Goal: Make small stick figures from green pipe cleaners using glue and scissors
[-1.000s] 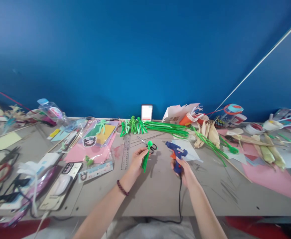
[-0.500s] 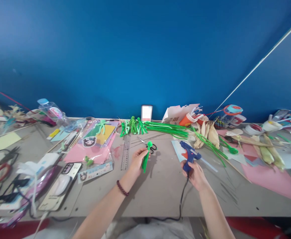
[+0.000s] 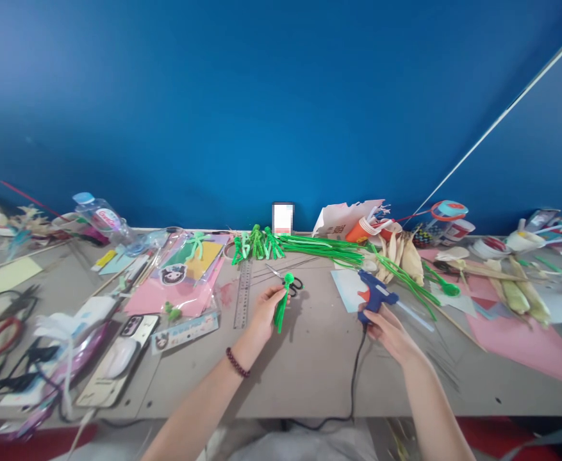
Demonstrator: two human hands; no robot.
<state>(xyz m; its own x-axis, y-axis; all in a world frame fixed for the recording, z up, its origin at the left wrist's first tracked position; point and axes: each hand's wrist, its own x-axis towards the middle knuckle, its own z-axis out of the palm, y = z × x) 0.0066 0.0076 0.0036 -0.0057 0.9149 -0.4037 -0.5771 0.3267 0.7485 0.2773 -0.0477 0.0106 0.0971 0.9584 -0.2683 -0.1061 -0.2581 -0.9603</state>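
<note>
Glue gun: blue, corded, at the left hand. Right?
Wrong hand: the head view shows the glue gun at the right hand; the left hand holds a green piece. Blue and corded are correct.

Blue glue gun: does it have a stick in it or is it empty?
Loaded, by the look of it: a pale glue stick juts from the back of the blue glue gun.

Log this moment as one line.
left hand: holding green stemmed piece | right hand: touching blue glue gun | scissors: on table
</note>
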